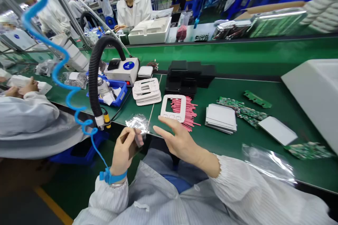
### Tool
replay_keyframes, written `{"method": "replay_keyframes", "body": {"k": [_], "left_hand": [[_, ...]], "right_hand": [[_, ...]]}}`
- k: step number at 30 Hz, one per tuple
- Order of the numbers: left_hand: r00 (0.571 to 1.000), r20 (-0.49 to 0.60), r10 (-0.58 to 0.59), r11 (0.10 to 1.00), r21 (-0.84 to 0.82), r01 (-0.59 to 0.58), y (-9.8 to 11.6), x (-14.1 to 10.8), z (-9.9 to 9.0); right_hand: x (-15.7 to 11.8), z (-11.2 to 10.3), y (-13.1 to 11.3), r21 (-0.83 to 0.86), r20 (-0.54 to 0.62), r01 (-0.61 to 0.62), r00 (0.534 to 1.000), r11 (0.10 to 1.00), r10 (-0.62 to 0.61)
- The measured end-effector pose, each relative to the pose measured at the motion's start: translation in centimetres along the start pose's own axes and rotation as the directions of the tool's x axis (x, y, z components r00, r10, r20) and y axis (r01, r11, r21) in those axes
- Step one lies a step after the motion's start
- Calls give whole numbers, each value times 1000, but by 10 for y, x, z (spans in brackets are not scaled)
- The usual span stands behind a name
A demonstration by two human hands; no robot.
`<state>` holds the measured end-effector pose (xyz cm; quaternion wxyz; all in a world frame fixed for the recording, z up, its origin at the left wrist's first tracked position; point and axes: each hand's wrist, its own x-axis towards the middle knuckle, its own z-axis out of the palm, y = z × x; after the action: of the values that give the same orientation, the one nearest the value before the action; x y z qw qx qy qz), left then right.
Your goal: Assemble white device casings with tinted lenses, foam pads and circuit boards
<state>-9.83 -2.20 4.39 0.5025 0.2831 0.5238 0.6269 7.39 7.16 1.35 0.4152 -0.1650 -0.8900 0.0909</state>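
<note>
- Bench, green [227, 89], lying ahead of the wearer; clock positions are read about the right hand, twelve being straight up the view.
- White bin [314, 95], between two and three.
- Coiled cord [56, 74], blue, ten; runs to a blue wrist strap [113, 176].
- Ribbed hose [93, 77], black, ten.
- Black parts [182, 77], stacked, twelve.
- Clear bag [269, 165], between three and four, at the bench's near edge.
- Right hand [181, 142], one: open, fingers spread, gripping nothing; a fingertip lies by the lower left corner of the white frame, contact not discernible.
- Left hand [124, 149], one, nine: fingers closed on a dark flat piece [134, 148], partly hidden, kind not discernible; strap on wrist.
- Frame stack [146, 93], white, eleven.
- White plates [221, 117], stacked, two.
- White frame [183, 107], single, with window, near twelve, partly over the pink strips.
- Clear film [137, 122], crumpled, ten, just beyond the left hand.
- Pink strips [190, 114], loose heap, one o'clock.
</note>
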Motion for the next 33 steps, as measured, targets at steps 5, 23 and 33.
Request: {"method": "replay_keyframes", "body": {"k": [5, 23, 33], "left_hand": [[912, 237, -335, 869, -297, 396, -8, 4, 24], [557, 649, 518, 290, 480, -828, -45, -10, 42], [888, 190, -419, 785, -416, 459, -34, 14, 52]], "right_hand": [[-13, -21, -9, 144, -85, -270, 955, 952, 284], [-14, -39, -22, 624, 527, -775, 318, -104, 788], [-19, -54, -21, 760, 315, -649, 397, 21, 862]]}}
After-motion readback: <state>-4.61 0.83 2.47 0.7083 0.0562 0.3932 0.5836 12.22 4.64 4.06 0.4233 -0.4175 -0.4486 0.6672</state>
